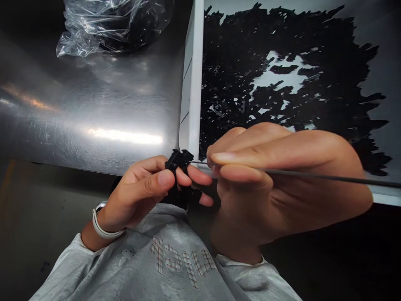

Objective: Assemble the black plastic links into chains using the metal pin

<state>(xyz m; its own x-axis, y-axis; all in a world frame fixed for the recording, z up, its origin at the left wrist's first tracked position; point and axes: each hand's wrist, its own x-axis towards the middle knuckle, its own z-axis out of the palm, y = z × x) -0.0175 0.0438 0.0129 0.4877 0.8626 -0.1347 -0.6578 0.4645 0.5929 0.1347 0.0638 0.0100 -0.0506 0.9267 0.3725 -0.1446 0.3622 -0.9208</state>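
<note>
One small black part [177, 159] sits near the frame's centre, in the fingertip grip of the left hand [140, 186]; the right hand [282, 179] pinches a thin rod [313, 174] pointing at it from the right. If the rod slips, it could prick the left hand; a light hold could drop the part. Whether its tip touches is unclear; the far end runs off the right edge.

The black part [174, 160] looks plastic, the bag [115, 27] shiny and crinkly, the metal table [78, 104] scratched near its front edge.
</note>
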